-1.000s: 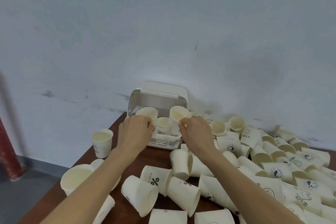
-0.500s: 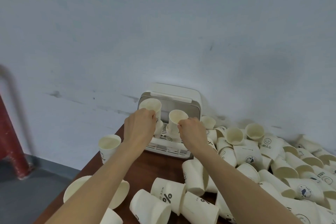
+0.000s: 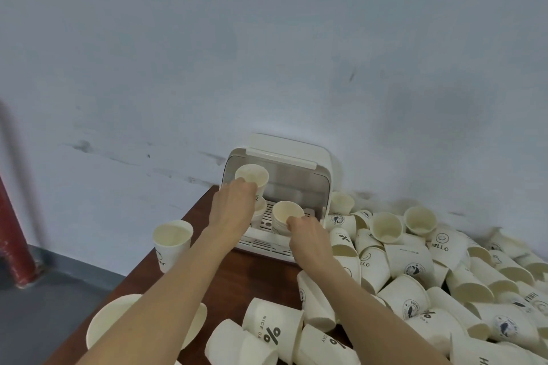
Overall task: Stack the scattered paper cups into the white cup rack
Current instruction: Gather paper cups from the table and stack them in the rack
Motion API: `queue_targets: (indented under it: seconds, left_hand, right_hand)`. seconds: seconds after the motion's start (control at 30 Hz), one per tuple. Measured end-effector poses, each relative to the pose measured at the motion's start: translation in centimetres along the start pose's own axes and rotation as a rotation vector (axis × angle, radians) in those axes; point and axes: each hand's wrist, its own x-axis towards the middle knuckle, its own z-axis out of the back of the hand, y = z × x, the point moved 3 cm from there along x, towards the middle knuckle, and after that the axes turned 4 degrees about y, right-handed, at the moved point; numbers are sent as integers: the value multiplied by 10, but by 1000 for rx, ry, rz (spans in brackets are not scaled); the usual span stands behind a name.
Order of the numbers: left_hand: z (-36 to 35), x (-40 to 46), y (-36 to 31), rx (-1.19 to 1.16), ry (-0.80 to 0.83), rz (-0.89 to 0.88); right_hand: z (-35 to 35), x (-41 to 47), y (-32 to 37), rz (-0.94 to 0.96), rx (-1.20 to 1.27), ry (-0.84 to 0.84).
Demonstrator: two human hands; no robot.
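Now, step: both hands set cups into the white cup rack [image 3: 296, 175] at the far end of the surface [image 3: 261, 278].
Left hand [image 3: 234, 204]: fingers curled round the upper cup [image 3: 252, 179]; it stands upright, mouth up, just beyond the fingertips, seemingly on another cup below.
Right hand [image 3: 308, 234]: fingers pinch the near rim of the lower cup [image 3: 287, 215], upright on the rack's grid floor, just ahead of the fingertips.
Key relation: both cups have the long axis vertical; the left stack lies up and left of the right fingers, so the left hand is nearer to it.
Scattered cups [image 3: 430, 272]: they lie on their sides, right of and behind the right fingers.
Judgement: many cups remain.
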Motion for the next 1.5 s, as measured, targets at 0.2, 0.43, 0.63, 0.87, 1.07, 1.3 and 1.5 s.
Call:
queue_targets:
  seconds: [0.2, 0.43, 0.63, 0.87, 1.07, 1.3, 1.5]
  left_hand:
    - [-22, 5, 6, 21, 81, -1]
    - [-19, 5, -1, 110, 77, -14]
    - [-28, -1, 5, 197, 198, 9]
    - [-41, -8, 4, 201, 261, -23]
    - [-39, -10, 0, 195, 285, -36]
    - [-19, -30, -18, 103, 218, -28]
    - [12, -63, -37, -66, 141, -46]
  right_hand:
    - [-8, -6, 1, 1, 16, -103]
    - [-12, -11, 8, -9, -70, -219]
    - [-14, -13, 8, -28, -72, -239]
    - [-15, -13, 7, -24, -71, -247]
    - [-19, -14, 6, -23, -93, -222]
    - [-5, -18, 2, 5, -10, -148]
    - [18, -33, -7, -35, 256, 46]
